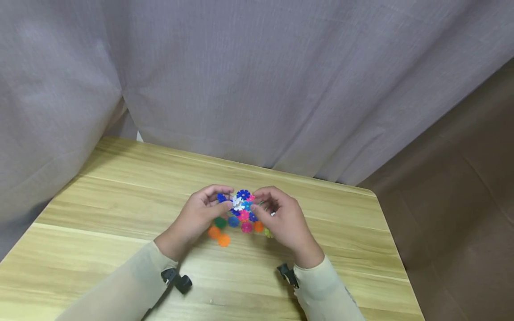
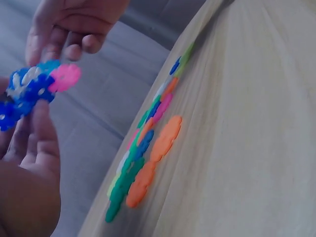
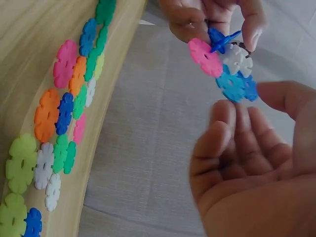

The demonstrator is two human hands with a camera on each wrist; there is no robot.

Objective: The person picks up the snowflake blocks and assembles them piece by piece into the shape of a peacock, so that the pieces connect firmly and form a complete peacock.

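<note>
Head view shows your left hand (image 1: 199, 214) pinching the joined cluster of snowflake discs (image 1: 241, 204) above the table (image 1: 120, 187), steadying it, while your right hand (image 1: 281, 218), fingers relaxed, touches its far side over the loose discs (image 1: 222, 232).

pale wood table (image 1: 120, 187) with rounded corners, grey curtain (image 1: 257, 80) hanging right behind it, brownish fabric (image 1: 462, 187) off to the right, soft even light
</note>
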